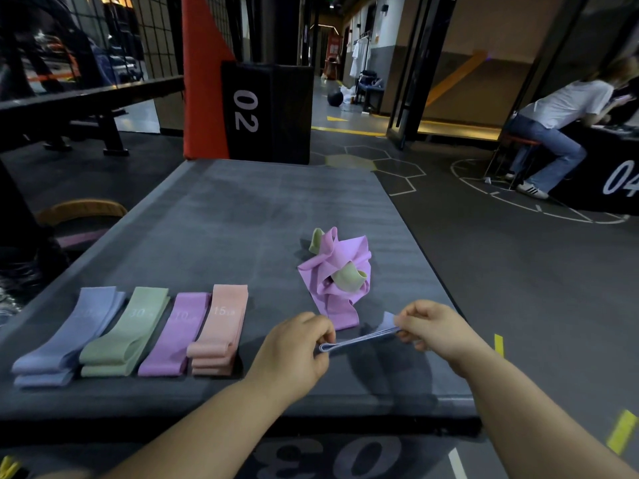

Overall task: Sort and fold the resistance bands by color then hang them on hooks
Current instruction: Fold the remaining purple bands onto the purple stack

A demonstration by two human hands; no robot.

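A gym, as I see it.
I spot a numbered padded box (266, 112), a medicine ball (334, 97) and marked rubber flooring (501, 243).

The fingertips of the left grip (294, 347) curl out of sight at the near end of the folded blue band (359, 338). The right grip (432, 326) covers its far end, so its layers cannot be counted. Both forearms run off the bottom edge. In the tangled heap (337, 267), purple loops bury most of the green band (349, 279), and the number of bands there is unclear. The print on the blue stack (69, 337) is too faint to read. The right edge cuts the black box marked 04 (619, 183), and the seated person (560, 108) has a blurred head there.
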